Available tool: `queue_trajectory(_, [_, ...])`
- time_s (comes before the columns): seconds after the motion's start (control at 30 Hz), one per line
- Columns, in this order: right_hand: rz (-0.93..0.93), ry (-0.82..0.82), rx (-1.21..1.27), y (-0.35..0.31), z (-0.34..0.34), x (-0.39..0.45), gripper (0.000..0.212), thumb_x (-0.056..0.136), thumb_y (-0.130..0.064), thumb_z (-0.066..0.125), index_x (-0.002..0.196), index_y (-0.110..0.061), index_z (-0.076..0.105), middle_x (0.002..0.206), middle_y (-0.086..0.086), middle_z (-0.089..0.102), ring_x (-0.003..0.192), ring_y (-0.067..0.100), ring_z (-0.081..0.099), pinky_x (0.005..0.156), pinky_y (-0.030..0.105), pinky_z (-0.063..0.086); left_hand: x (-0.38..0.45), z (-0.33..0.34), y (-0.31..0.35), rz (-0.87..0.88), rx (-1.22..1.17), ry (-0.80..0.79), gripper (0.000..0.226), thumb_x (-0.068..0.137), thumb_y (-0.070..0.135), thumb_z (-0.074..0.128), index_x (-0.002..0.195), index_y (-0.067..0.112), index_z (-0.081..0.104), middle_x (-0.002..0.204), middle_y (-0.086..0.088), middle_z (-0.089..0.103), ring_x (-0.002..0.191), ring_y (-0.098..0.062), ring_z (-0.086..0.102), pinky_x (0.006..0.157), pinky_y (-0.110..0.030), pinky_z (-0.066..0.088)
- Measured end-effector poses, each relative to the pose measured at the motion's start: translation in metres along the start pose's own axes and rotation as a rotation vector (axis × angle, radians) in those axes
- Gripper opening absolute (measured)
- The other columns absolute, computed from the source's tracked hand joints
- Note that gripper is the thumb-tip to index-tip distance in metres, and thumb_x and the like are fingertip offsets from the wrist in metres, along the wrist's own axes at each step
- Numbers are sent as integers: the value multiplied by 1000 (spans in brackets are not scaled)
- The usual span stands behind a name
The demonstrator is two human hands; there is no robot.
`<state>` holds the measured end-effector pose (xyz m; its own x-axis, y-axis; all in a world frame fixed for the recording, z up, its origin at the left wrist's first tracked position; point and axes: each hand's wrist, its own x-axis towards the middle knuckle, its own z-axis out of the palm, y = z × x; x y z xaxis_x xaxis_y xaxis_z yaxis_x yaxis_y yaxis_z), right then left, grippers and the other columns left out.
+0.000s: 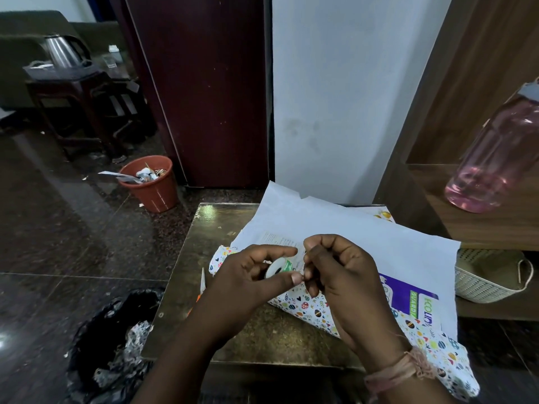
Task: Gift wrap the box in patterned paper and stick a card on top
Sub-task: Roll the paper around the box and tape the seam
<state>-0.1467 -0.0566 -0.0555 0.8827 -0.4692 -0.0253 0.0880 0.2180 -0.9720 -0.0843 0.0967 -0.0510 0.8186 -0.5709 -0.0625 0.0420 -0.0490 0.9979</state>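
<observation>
Box (408, 298), near right on the table under the white paper: purple panel w/ "KOLIN" in green-white letters, and beside it a green strip reading "GUARD+", both seen sideways. Fine print on the box's far side, by the hands, too small to read. Tape roll (278, 268) label illegible.

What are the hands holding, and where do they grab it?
The left hand holds a tape roll by its rim, finger above and thumb below. The right hand pinches at the roll's edge, seemingly the tape's loose end, too small to see.
</observation>
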Motion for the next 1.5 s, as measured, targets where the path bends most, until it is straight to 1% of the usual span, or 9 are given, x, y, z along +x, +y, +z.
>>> queue_trajectory(0.2, [14,-23,121,-4,4,-3,15,97,-13,63,84,-8,68,63,12,52,52,21,39,45,29,33,4,-11,-4,-123,-5,43,32,73,38,90,76,16,67,72,-15,68,59,-24,62,62,-31,48])
queue_trajectory(0.3, [39,-3,109,-1,5,-3,13,96,-13,64,86,-5,67,59,12,49,51,22,36,44,28,30,1,-12,-1,-101,-135,-60,24,78,30,80,98,17,74,74,-12,63,61,-25,58,58,-32,47])
queue_trajectory(0.4, [41,-3,81,0,7,-5,15,97,-13,63,87,-4,68,56,14,46,46,20,33,42,26,29,-3,-11,3,-96,-197,-149,43,84,28,70,126,31,72,78,3,56,64,-16,52,52,-28,41])
queue_trajectory(0.57, [33,20,100,5,16,-6,14,98,-9,60,88,-7,70,55,14,43,43,17,30,42,25,26,-8,-12,6,-129,-290,-175,43,82,27,68,124,22,74,71,9,51,62,-10,38,51,-24,27])
queue_trajectory(0.87, [-60,55,-2,16,34,-10,11,96,-18,67,86,-20,70,55,8,51,43,16,41,47,26,34,-21,-19,3,-132,-365,-125,43,84,25,65,125,17,74,81,2,42,63,-8,38,51,-23,27])
queue_trajectory(1.07, [-47,47,-57,10,45,-16,2,92,-14,71,93,-15,69,61,5,59,43,14,46,44,22,37,-31,-26,5,-126,-339,-103,43,81,23,68,123,21,76,74,8,54,62,-8,38,52,-23,28])
queue_trajectory(1.17, [-9,44,-75,10,53,-17,22,89,-19,76,104,-21,60,62,6,61,43,15,49,44,22,38,-41,-38,2,-127,-336,-85,54,76,31,73,129,20,72,79,5,48,64,-8,38,53,-24,28])
queue_trajectory(1.37, [-62,-95,-437,40,85,-34,13,90,-17,74,78,-18,70,61,-4,66,46,8,57,53,24,43,-69,-76,-6,-132,-506,197,46,81,35,68,124,20,75,78,4,42,62,-7,37,50,-20,31])
queue_trajectory(1.5, [-196,-176,-835,69,109,-51,14,92,-25,67,81,-19,73,78,-5,74,72,9,67,69,33,51,-76,-94,-7,-168,-502,252,43,80,33,74,121,20,76,78,3,45,61,-7,37,47,-18,32])
